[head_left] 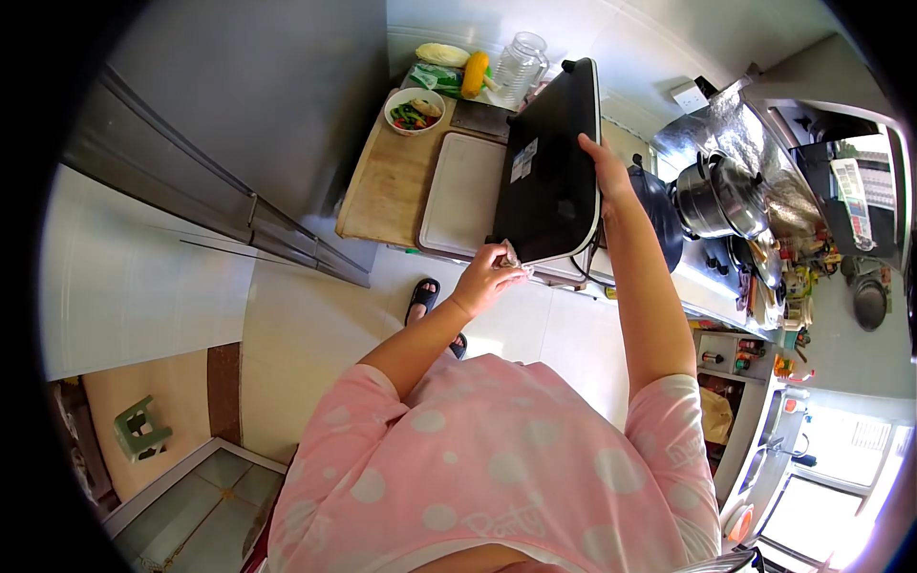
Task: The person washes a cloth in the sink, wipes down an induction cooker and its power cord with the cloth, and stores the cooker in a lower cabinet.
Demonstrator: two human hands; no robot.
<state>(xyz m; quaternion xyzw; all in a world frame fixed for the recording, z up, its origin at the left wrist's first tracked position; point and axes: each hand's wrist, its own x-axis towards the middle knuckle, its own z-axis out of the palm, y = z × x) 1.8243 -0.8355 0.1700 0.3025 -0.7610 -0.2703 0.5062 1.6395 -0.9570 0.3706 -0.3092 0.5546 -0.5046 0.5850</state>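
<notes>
A black, flat, box-shaped appliance (559, 162) is tipped up on its side above the counter, its underside with small feet and a white label facing left. My right hand (608, 172) grips its upper right edge, fingers hidden behind it. At the lower corner, my left hand (480, 282) is closed on a crumpled pale cloth (513, 260), pressed close to the appliance's edge. Just left of the appliance lies a white rectangular tray (458, 186), partly covered by it. A dark cord (585, 272) hangs near the bottom edge.
A wooden board (368, 205) holds a bowl of vegetables (414, 112); a glass pitcher (522, 67), corn (475, 74) and a cabbage (442, 54) stand behind. Steel pots (712, 196) sit at right. The grey refrigerator (277, 124) borders the left; a green stool (143, 427) stands lower left.
</notes>
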